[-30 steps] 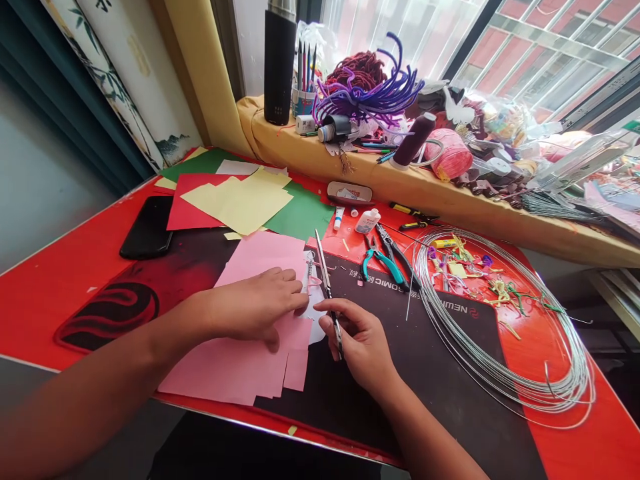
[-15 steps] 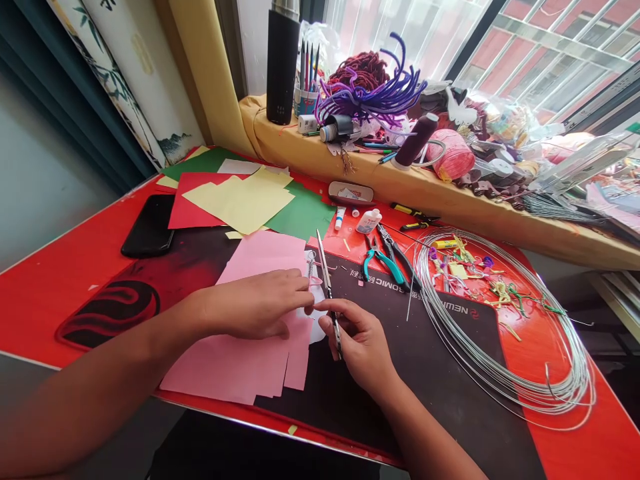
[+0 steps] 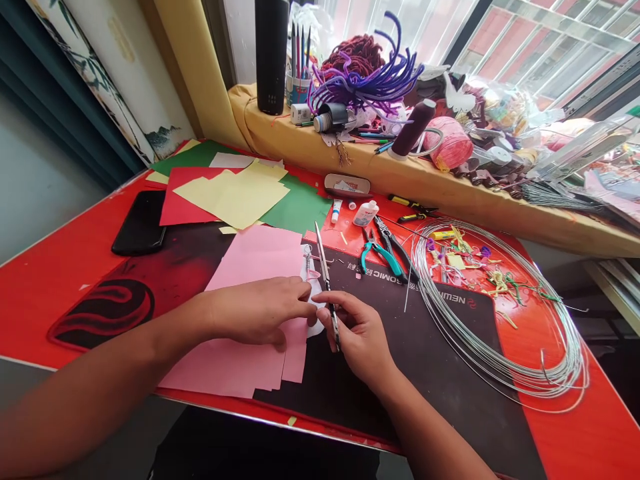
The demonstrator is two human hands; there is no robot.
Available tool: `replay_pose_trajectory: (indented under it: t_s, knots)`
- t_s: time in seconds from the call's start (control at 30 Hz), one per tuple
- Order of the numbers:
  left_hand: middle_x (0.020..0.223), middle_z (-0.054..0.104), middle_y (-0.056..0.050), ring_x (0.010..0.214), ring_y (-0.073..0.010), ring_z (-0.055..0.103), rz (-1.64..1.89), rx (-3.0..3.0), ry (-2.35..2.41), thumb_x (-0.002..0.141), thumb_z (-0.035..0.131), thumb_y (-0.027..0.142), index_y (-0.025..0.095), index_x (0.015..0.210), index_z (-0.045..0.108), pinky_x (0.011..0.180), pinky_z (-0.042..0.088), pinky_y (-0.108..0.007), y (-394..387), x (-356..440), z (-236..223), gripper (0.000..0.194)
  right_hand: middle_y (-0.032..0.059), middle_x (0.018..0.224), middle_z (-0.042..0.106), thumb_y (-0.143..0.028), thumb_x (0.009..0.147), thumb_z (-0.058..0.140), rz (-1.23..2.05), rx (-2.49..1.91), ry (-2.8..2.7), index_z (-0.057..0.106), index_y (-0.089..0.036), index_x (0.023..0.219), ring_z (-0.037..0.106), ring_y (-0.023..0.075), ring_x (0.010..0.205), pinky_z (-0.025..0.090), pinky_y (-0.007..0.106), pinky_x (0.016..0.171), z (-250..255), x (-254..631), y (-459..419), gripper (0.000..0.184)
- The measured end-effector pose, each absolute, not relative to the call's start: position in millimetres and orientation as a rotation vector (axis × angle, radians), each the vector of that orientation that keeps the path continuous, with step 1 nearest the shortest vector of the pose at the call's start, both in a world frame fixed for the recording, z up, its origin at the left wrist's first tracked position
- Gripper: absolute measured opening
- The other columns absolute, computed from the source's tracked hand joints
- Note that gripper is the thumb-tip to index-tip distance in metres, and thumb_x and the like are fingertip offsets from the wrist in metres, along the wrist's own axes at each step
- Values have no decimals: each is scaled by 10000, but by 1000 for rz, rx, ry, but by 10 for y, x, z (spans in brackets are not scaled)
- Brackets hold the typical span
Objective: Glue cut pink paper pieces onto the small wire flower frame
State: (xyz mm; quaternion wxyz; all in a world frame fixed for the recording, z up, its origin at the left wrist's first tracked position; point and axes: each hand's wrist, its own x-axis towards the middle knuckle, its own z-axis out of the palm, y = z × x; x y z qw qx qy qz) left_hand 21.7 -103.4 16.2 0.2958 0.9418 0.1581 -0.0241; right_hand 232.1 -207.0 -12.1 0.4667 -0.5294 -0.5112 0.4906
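My left hand lies over the pink paper, palm down, fingers stretched toward the right and thumb apart. Its fingertips meet those of my right hand at the sheet's right edge. In my right hand are slim metal scissors, blades pointing away from me and looking closed. Beneath the fingertips a white paper piece shows in part, with a small coiled wire and a pink bit at its top. My fingers hide the rest of it.
Beyond the pink paper lie yellow sheets, a red sheet and a black phone. On the right are teal pliers, a glue bottle and a large wire coil. Craft supplies crowd the windowsill.
The whole view has shifted slightly. My left hand has moved a little against the paper, its fingertips now touching those of my right hand. The scissors stay in my right hand.
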Motion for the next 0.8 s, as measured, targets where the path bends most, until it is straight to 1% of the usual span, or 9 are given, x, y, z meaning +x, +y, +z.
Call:
replay_pose_trajectory:
  t_s: [0.13,0.23,0.3,0.4,0.47,0.53,0.6,0.67,0.8]
  knots:
    - [1155,652,-77,1096,-301,640,-43,2498,443,767,897,122,242,1188,712,891,510,-355,-1043,225,156,475,-22,655,619,-447,948,770,1195,-1310,-1246,837,-216,1077,509,100,445,431,235,425,-131,2319,-2067,273]
    - [1133,650,-82,1110,-288,631,33,2495,430,843,794,72,225,1068,718,920,499,-354,-1034,241,156,283,-23,662,613,-453,948,775,1198,-1314,-1232,835,-214,1077,510,99,444,432,237,427,-126,2322,-2070,278]
    - [1087,654,-77,1066,-267,630,90,2490,425,900,719,65,218,961,703,904,491,-349,-1008,240,176,165,-28,655,596,-455,951,776,1204,-1314,-1226,834,-213,1082,506,99,443,431,238,427,-120,2324,-2072,282]
    - [1052,689,-65,1057,-253,629,134,2419,371,949,649,83,219,884,666,895,485,-344,-935,189,257,152,-37,635,566,-447,952,771,1213,-1312,-1227,835,-212,1076,498,101,444,427,237,427,-111,2322,-2075,273]
    - [1108,729,-56,1121,-248,639,176,2330,347,957,647,111,226,911,664,958,483,-345,-877,130,328,124,-43,616,550,-441,953,763,1218,-1308,-1235,834,-211,1075,495,102,442,425,234,426,-110,2317,-2079,270]
    - [1113,755,-40,1113,-233,658,194,2263,389,970,652,164,232,966,679,980,481,-340,-829,78,382,73,-50,595,535,-438,951,759,1227,-1307,-1240,832,-209,1080,492,103,439,419,229,423,-113,2313,-2084,273]
    - [1044,759,-23,1028,-213,669,189,2240,464,985,646,221,232,988,686,922,485,-325,-801,52,405,42,-56,584,529,-431,950,758,1243,-1308,-1235,826,-205,1090,488,102,435,412,226,425,-120,2309,-2086,274]
    - [969,739,-16,924,-198,651,214,2261,541,989,634,258,223,956,672,827,473,-308,-792,59,399,61,-59,592,533,-426,954,755,1264,-1299,-1224,817,-202,1097,485,95,428,398,224,431,-128,2307,-2083,274]
    - [858,687,-15,806,-195,591,322,2373,703,983,586,255,217,892,623,728,416,-306,-797,107,382,105,-62,606,539,-446,958,753,1296,-1272,-1209,802,-192,1078,483,82,416,364,220,438,-135,2308,-2063,285]
